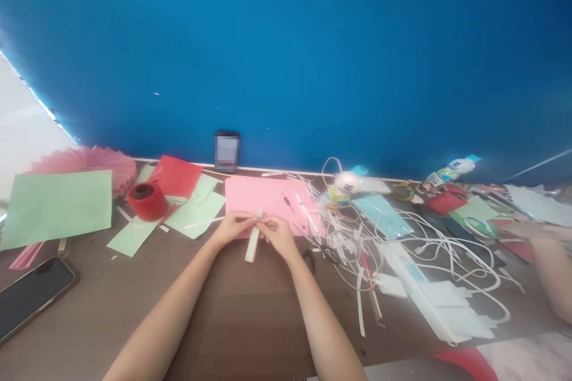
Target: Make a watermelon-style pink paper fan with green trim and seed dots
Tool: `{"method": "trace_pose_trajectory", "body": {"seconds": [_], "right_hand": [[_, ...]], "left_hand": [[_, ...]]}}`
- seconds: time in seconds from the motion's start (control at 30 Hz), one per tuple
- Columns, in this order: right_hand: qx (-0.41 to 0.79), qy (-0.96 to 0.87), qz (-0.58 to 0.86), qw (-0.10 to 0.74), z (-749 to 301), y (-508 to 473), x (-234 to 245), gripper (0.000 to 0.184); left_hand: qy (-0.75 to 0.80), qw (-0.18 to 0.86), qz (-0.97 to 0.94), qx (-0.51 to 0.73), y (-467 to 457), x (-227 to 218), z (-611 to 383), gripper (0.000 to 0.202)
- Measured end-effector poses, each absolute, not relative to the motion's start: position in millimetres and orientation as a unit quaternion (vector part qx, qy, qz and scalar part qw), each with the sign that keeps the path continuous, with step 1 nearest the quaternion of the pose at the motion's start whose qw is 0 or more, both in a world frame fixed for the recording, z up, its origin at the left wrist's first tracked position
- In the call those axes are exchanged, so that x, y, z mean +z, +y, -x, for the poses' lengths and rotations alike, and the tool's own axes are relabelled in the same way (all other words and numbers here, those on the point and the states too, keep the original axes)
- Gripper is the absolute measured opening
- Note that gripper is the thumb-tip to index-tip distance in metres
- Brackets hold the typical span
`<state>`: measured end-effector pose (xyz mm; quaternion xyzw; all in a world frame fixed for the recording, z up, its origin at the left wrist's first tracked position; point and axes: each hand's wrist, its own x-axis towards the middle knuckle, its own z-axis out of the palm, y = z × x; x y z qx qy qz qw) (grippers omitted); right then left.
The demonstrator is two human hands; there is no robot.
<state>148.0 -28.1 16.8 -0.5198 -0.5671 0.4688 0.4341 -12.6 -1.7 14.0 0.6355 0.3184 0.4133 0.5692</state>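
Both hands meet over the table's middle, closed on a narrow folded paper strip [252, 248], pale green with pink edges. My left hand [235, 227] pinches it near its upper end from the left. From the right, my right hand [279, 234] grips the same strip, its fingertips beside the left ones. The strip's lower end points toward me, and the fingers hide part of its upper half. Just beyond the hands lies a pink paper sheet [254, 193], with a dark pen [292, 209] and a white pen [305, 210] on it.
Left are green paper [58, 208], a pink paper fan [89, 161], a red tape roll [147, 201] and a phone [33, 294]. Right are tangled white cables [447, 241], a power strip [420, 292], scissors [328, 253] and glue bottles [344, 187]. Another person's hand [536, 232] reaches in at far right.
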Motion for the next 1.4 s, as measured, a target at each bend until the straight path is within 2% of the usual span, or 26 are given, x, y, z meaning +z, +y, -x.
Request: {"method": "trace_pose_trajectory", "body": {"seconds": [0.33, 0.63, 0.9, 1.4], "right_hand": [[0.514, -0.518, 0.494, 0.473, -167.3, -25.1, 18.9, 0.024], [0.553, -0.529, 0.492, 0.415, -176.7, -23.4, 19.4, 0.028], [0.449, -0.607, 0.49, 0.435, -164.2, -25.9, 26.3, 0.022], [0.471, -0.586, 0.503, 0.427, -175.0, -24.6, 26.2, 0.026]], "left_hand": [[0.39, 0.546, -0.608, 0.424, 1.4, 8.4, 17.0, 0.025], [0.405, 0.524, -0.613, 0.43, 3.0, 7.2, 20.0, 0.03], [0.393, 0.513, -0.62, 0.445, 1.9, 6.6, 14.7, 0.027], [0.426, 0.517, -0.578, 0.466, 4.5, 2.4, 17.9, 0.03]]}}
